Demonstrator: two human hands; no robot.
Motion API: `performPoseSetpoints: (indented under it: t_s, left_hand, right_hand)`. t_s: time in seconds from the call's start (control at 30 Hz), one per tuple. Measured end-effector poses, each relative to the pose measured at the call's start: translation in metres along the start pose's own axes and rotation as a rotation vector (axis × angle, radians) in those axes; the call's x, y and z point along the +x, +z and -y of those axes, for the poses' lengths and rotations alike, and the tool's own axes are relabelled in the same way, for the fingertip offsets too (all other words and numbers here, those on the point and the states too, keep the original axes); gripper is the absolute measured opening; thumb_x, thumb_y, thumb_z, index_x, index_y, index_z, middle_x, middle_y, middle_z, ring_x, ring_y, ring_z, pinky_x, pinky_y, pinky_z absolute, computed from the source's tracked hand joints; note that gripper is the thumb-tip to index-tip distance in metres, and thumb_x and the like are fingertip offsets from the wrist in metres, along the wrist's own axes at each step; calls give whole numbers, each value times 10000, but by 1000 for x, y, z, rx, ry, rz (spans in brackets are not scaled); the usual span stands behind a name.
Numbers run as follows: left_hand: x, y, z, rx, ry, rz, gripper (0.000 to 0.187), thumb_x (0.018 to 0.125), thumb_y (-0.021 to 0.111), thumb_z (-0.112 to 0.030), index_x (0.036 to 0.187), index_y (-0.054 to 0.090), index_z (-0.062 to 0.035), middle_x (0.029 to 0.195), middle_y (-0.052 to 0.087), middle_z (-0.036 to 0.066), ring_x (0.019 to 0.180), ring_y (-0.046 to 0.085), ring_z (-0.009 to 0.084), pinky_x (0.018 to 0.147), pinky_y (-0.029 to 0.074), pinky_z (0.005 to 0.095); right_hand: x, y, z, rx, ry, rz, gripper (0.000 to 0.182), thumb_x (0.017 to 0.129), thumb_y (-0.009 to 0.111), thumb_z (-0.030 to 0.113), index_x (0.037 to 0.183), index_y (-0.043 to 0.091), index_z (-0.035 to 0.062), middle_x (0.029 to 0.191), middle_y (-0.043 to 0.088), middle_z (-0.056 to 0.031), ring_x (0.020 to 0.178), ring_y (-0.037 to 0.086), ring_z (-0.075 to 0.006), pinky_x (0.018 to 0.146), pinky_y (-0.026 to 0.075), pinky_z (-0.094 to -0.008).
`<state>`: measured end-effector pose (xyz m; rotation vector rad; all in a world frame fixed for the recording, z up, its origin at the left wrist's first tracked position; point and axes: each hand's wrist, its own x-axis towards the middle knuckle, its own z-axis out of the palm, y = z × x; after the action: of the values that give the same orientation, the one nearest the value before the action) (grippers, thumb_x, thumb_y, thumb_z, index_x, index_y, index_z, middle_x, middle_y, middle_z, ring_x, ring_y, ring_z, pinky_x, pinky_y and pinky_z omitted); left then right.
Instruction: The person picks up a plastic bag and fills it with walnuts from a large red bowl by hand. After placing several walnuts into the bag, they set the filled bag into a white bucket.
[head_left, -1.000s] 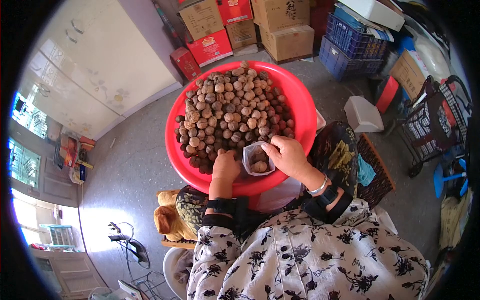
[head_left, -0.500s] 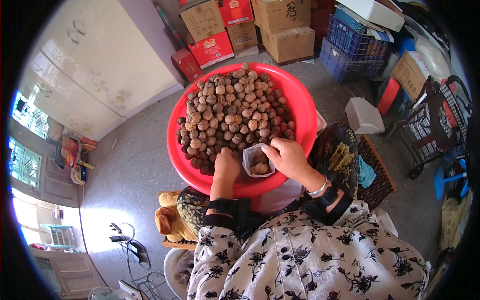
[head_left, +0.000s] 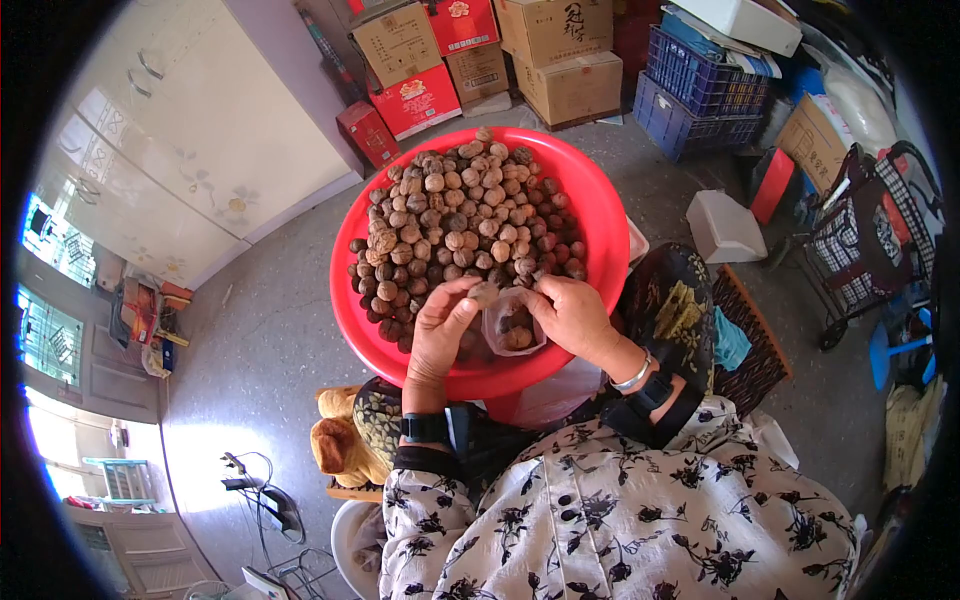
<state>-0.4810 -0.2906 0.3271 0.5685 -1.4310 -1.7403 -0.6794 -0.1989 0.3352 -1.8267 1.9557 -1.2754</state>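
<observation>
Grey floor (head_left: 275, 300), cartons (head_left: 570, 85) stacked behind. Red basin (head_left: 606, 225) heaped with walnuts (head_left: 465, 215). From here: right hand (head_left: 577, 318) pinches plastic bag (head_left: 494, 326) over basin's near side; left hand's (head_left: 438, 325) fingers close on single walnut (head_left: 484, 294) at bag mouth.

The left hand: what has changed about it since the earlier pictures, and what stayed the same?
The left hand has come up from the walnut pile, its fingertips shifting right toward the plastic bag; it now holds a walnut between thumb and fingers, beside the bag's mouth. The right hand still grips the bag, with walnuts inside, and the red basin stays in place.
</observation>
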Motion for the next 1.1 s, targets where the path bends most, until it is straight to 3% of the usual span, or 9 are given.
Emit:
performPoseSetpoints:
  t_s: [0.13, 0.3, 0.37, 0.4, 0.43, 0.53, 1.1]
  left_hand:
    - [0, 2, 1, 16, -109, 141, 369, 901, 657, 19, 1266, 613, -9, 1214, 657, 72, 1151, 599, 162, 1025, 459, 308]
    - [0, 7, 1, 75, -94, 64, 375, 904, 679, -26, 1273, 612, -24, 1202, 662, 62, 1119, 604, 137, 1002, 468, 297]
    - [2, -2, 6, 134, -105, -70, 351, 913, 689, -64, 1254, 620, -26, 1173, 669, 49, 1074, 609, 120, 963, 478, 273]
    - [4, -3, 10, 176, -17, -153, 284, 922, 686, -81, 1196, 642, -24, 1085, 679, 28, 975, 612, 96, 894, 490, 246]
    - [5, -6, 11, 175, -18, -154, 284, 922, 686, -81, 1196, 642, -24, 1085, 679, 28, 975, 612, 96, 894, 490, 246]
    - [7, -10, 9, 201, -59, -405, 162, 923, 676, -72, 1078, 668, -28, 916, 656, 2, 811, 598, 69, 748, 496, 211]
    - [7, -17, 17, 229, -148, -411, 138, 956, 621, -94, 1070, 652, -23, 908, 662, 37, 832, 644, 113, 711, 537, 241]
  right_hand:
    - [0, 2, -2, -11, 6, 2, 281, 889, 665, 255, 750, 579, 26, 722, 621, -181, 711, 634, -398, 613, 497, -477]
    - [0, 1, -1, -19, 16, 12, 306, 905, 655, 268, 741, 563, 26, 714, 614, -179, 705, 633, -396, 608, 494, -476]
    - [0, 0, 1, -22, 28, 22, 314, 910, 652, 272, 737, 558, 27, 712, 612, -178, 704, 632, -396, 606, 494, -475]
    - [1, -2, 3, -20, 18, 12, 316, 912, 651, 271, 736, 555, 27, 710, 611, -176, 703, 631, -396, 606, 492, -476]
    - [1, -2, 4, -19, 8, 3, 317, 914, 650, 270, 736, 553, 27, 708, 609, -174, 702, 629, -396, 605, 491, -477]
    - [0, -2, 3, -5, 23, 8, 316, 915, 651, 268, 737, 552, 26, 701, 603, -171, 700, 625, -398, 603, 487, -480]
    - [0, -3, 4, -12, 14, 37, 311, 914, 653, 270, 754, 552, 24, 710, 595, -178, 695, 611, -402, 606, 476, -479]
